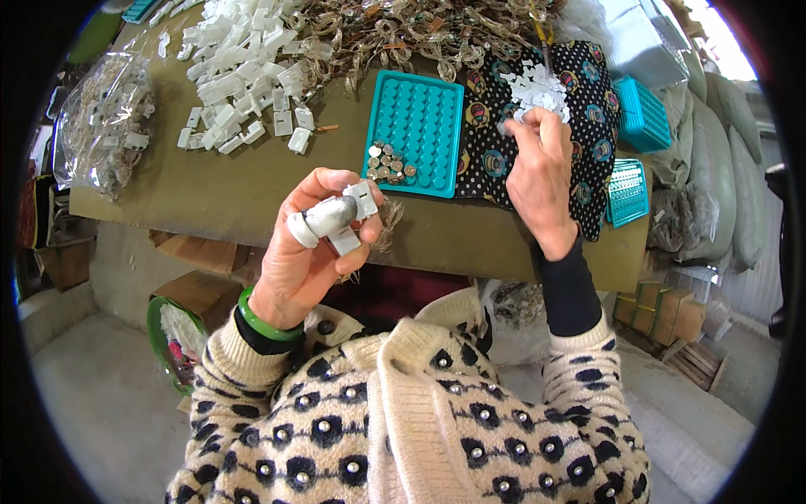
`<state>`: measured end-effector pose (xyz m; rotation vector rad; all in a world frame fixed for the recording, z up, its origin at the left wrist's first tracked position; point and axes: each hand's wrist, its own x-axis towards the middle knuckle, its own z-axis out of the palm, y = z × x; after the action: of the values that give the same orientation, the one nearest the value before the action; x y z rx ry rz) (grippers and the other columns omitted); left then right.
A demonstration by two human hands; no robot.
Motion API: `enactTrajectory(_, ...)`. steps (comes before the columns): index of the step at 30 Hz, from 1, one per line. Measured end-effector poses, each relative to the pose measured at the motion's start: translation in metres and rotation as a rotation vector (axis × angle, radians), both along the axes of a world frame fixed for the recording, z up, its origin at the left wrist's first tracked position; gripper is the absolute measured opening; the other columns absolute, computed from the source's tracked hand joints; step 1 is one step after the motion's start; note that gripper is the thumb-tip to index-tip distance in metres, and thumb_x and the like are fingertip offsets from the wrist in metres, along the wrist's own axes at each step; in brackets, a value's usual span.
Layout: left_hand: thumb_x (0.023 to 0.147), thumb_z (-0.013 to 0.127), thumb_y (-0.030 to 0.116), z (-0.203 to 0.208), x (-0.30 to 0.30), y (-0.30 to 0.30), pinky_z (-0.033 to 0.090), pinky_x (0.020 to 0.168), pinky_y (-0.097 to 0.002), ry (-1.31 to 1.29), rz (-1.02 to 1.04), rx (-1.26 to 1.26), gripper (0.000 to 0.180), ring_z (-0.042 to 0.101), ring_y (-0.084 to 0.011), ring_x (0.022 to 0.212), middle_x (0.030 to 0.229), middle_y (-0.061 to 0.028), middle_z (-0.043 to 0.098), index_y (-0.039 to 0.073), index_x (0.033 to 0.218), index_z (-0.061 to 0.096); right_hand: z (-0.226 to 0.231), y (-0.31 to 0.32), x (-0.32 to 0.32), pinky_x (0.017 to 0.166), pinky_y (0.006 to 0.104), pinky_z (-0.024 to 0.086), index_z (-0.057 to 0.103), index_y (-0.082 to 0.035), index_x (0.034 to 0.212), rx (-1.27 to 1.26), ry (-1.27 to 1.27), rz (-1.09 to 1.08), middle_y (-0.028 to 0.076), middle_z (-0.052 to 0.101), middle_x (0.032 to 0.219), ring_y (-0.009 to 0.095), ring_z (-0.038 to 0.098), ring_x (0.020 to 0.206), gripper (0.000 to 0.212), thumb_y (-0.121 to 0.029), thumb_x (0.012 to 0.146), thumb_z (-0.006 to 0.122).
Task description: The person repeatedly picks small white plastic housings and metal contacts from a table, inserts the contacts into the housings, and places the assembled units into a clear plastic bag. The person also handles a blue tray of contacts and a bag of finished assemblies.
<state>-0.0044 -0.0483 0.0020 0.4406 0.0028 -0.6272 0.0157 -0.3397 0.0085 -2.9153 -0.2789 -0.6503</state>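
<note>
My left hand (306,244), above the table's front edge, is closed around small white plastic casings (361,200), one with a dark slot. A worn white-and-grey covering seems to wrap its thumb. Thin wires (388,225) hang beside the fingers. My right hand (544,172) reaches to a heap of tiny white flat pieces (537,86) on a black patterned cloth (487,168). Its fingers are bent together at the heap's near edge; what they pinch is hidden. Between the hands lies a teal tray (416,126) with round wells, several silvery button-shaped discs (389,164) in its near left corner.
Many white plastic casings (243,76) are piled at the far left, beside a tangle of wires (395,34). A clear bag (105,126) of parts sits at the left edge. Teal trays (642,113) are stacked at right; scissors (544,38) lie behind the heap.
</note>
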Motion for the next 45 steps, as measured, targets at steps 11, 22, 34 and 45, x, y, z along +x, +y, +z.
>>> enactTrajectory(11, 0.095, 0.062, 0.017, -0.006, 0.000, 0.006, 0.048, 0.045, -0.0219, 0.043, -0.042, 0.043, 0.025, 0.062, -0.0211, 0.079, 0.109, -0.0166, 0.061, 0.004, 0.116, 0.057, 0.013, 0.012, -0.017, 0.072, 0.0350, 0.050, 0.065, 0.001, 0.093, 0.401, 0.014, 0.096, 0.013, 0.059, 0.089, 0.028, 0.060, 0.081, 0.015, 0.009, 0.081, 0.061)
enactTrajectory(22, 0.095, 0.061, 0.017, -0.011, 0.001, 0.002, 0.048, 0.045, -0.0234, 0.047, -0.059, 0.002, 0.026, 0.063, -0.0221, 0.079, 0.110, -0.0169, 0.061, 0.004, 0.117, 0.058, 0.019, -0.004, -0.035, 0.066, 0.0222, 0.049, 0.068, 0.002, 0.101, 1.275, 0.240, -0.120, 0.005, 0.067, 0.086, 0.009, 0.061, 0.072, 0.012, -0.001, 0.092, 0.061)
enactTrajectory(34, 0.097, 0.059, 0.015, -0.011, -0.003, 0.003, 0.049, 0.045, -0.0240, 0.014, -0.046, -0.010, 0.023, 0.064, -0.0227, 0.078, 0.109, -0.0174, 0.061, 0.003, 0.117, 0.058, 0.023, -0.011, -0.041, 0.066, 0.0259, 0.050, 0.065, 0.004, 0.107, 1.460, 0.222, -0.136, 0.008, 0.066, 0.089, 0.014, 0.061, 0.073, 0.017, -0.005, 0.094, 0.060)
enactTrajectory(45, 0.097, 0.057, 0.015, -0.015, -0.003, -0.001, 0.050, 0.046, -0.0250, 0.008, -0.042, -0.062, 0.023, 0.065, -0.0234, 0.081, 0.109, -0.0187, 0.062, 0.003, 0.117, 0.057, -0.004, 0.014, -0.014, 0.068, 0.0372, 0.051, 0.065, -0.001, 0.086, 0.151, 0.019, -0.064, 0.011, 0.061, 0.083, 0.029, 0.062, 0.076, 0.009, -0.006, 0.080, 0.071)
